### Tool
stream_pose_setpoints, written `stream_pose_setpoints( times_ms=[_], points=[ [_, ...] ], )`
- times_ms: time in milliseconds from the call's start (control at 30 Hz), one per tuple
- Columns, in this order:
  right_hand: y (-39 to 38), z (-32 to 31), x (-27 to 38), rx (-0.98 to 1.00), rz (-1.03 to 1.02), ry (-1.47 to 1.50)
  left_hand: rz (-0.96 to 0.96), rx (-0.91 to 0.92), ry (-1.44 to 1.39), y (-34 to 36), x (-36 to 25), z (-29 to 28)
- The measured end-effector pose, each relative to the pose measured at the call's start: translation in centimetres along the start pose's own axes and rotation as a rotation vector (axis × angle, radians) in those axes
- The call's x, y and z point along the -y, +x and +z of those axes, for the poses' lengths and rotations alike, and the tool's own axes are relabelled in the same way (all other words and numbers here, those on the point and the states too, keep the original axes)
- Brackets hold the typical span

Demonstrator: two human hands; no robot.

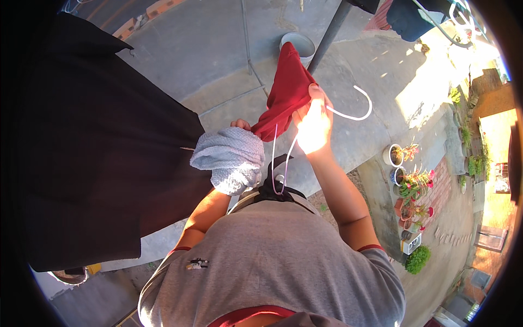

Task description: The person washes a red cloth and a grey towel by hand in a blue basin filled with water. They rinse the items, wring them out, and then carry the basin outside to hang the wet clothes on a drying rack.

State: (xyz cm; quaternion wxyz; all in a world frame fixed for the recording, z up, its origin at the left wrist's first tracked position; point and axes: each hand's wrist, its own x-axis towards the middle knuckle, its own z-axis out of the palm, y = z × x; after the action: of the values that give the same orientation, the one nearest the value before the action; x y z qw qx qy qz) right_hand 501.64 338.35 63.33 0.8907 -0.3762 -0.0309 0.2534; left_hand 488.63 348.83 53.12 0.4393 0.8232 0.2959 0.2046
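Observation:
A red cloth [289, 90] is bunched between my two hands, its pointed end sticking up and away from me. My right hand [314, 122] is closed on its right side and also holds a thin white wire hanger [357, 118]. The hanger's hook points right, and its narrow loop hangs down in front of my waist. My left hand [240, 124] has its curled fingertips at the cloth's lower left end. A light blue textured cloth [229, 155] drapes over that hand and wrist, hiding most of it.
A large dark cloth [109, 147] hangs close on my left. Ahead are a grey metal pole [330, 35] and a metal bucket [306, 44] on the concrete floor. Several potted plants [408, 182] line the right side. Dark clothing [408, 20] hangs at the upper right.

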Motion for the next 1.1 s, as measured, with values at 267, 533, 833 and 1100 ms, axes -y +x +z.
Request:
stream_pose_setpoints(
  times_ms=[267,533,833,1100],
  points=[
    [9.4,1.6,-0.7,-0.188,-0.365,-0.341,-0.036,0.374,0.339,-2.0,-10.4,-3.6],
    [12.8,-2.5,-7.4,-0.246,-0.669,-0.932,-0.052,0.240,-0.101,-1.9,-5.6,-5.6],
    [10.1,0.0,-7.7,-0.303,-0.247,-0.237,-0.238,0.177,-0.297,0.3,-1.8,-2.8],
    [6.4,4.1,-5.4,-0.205,-0.187,-0.093,0.206,0.025,0.079,0.3,-1.1,-2.5]
  ],
)
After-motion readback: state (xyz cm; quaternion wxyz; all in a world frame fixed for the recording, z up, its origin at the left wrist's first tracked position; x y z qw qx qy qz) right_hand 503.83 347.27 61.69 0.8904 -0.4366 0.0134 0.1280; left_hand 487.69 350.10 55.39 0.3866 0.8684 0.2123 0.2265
